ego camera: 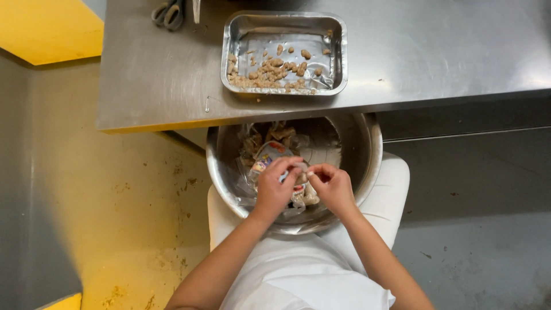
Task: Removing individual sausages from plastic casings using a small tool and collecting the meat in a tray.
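A large steel bowl [367, 150] rests on my lap under the table edge, holding clear plastic wrappers and brown food pieces [280, 134]. My left hand [274, 188] and my right hand [331, 185] meet over the bowl's near side. Both pinch a small wrapped piece [301, 170] between their fingertips. More wrapped pieces lie just under my hands, partly hidden. On the steel table [155, 74] above stands a foil tray [338, 51] with several small brown unwrapped pieces scattered along its near side.
Scissors [167, 14] lie at the table's far left edge. A yellow floor stretches to my left and a grey floor to my right. My white clothing fills the bottom middle.
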